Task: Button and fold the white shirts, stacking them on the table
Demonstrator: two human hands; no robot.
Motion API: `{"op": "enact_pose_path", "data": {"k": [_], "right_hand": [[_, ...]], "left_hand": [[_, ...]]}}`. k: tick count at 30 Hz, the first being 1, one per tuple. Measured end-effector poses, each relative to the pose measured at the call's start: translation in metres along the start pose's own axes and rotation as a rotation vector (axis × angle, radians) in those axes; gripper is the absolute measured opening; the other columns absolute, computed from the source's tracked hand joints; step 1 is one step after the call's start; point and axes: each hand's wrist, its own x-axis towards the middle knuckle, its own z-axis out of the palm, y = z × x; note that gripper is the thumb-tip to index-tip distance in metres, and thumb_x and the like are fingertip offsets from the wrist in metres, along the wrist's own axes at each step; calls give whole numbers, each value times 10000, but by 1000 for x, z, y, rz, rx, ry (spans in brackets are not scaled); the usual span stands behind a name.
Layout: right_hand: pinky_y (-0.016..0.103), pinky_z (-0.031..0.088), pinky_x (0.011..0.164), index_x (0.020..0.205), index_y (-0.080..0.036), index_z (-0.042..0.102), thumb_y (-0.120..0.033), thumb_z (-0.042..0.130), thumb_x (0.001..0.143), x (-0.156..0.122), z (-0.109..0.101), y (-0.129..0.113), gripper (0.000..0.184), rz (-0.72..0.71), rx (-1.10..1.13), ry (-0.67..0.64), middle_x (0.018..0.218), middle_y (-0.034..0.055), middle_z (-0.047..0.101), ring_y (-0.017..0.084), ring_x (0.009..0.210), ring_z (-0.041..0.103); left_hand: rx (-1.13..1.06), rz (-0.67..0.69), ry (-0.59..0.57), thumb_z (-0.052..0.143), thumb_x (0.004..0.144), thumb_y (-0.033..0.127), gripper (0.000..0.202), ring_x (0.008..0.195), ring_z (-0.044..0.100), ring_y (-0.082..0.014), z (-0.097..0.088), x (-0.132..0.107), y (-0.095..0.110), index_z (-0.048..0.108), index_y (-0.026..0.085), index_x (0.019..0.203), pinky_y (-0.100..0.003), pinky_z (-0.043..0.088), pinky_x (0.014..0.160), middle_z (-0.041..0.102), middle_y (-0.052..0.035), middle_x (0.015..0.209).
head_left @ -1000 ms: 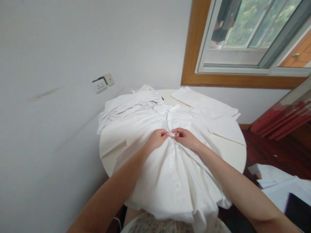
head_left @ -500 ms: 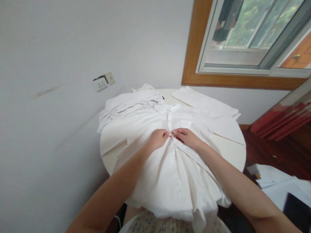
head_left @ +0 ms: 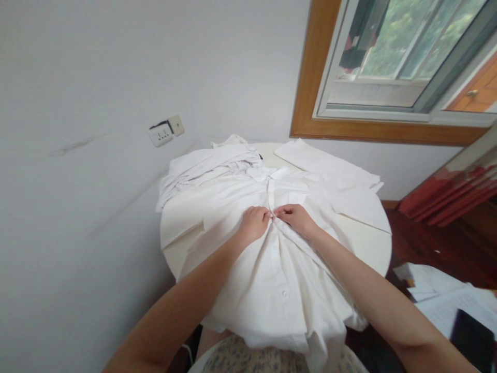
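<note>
Your left hand (head_left: pixel 254 224) and right hand (head_left: pixel 298 217) meet at the middle of the white shirt (head_left: pixel 256 290), which lies face up on the round bench (head_left: pixel 373 243), its collar (head_left: pixel 267 173) toward the wall (head_left: pixel 97 67). In each, the grip is pinching cloth at the front opening, thumb and fingers pressed together. Your fingertips partly cover that spot, so you cannot make out whether a button sits between them. Lower on the front, one button (head_left: pixel 285 293) shows clearly; others are too small and pale to tell.

Folds gather below your hands, and your forearms hide parts of the shirt's sides. Its hem hangs over the near edge toward your lap, covering that stretch of the rim. White on white, its outline is hard to follow where it nears the crumpled cloth (head_left: pixel 212 168) at the far left. A tiny dark thing (head_left: pixel 260 156) peeks out beside that cloth, too little visible to name.

To the right, below bench height, a dark flat object (head_left: pixel 476 339) lies on papers (head_left: pixel 446 300), their print unreadable. The window (head_left: pixel 388 46) and red curtain (head_left: pixel 446 197) are cut off by the picture's edge.
</note>
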Motion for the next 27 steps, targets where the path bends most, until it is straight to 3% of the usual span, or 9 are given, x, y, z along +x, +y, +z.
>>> {"op": "enact_pose_path", "data": {"k": [7, 16, 27], "right_hand": [[271, 471, 713, 770, -173, 729, -247, 611, 719, 4, 1, 3, 149, -47, -96, 46, 784, 41, 721, 168, 726, 635], [280, 481, 747, 760, -159, 708, -232, 602, 756, 4, 5, 4, 128, -135, -161, 49, 788, 54, 717, 164, 733, 643], [260, 449, 677, 752, -175, 690, -272, 615, 741, -1, 5, -5, 123, -98, -205, 60, 747, 31, 694, 152, 687, 611]], "left_hand": [[17, -16, 19, 410, 900, 213, 273, 911, 599, -213, -2, -1, 3, 678, 177, 858, -323, 412, 845, 693, -92, 919], [9, -26, 31, 419, 913, 306, 331, 822, 615, -200, -4, 1, 6, 685, 175, 764, -286, 403, 750, 700, -99, 834], [-25, -48, 14, 449, 873, 270, 287, 687, 579, -163, -7, 2, 5, 686, 187, 734, -256, 370, 642, 682, -59, 738]]}}
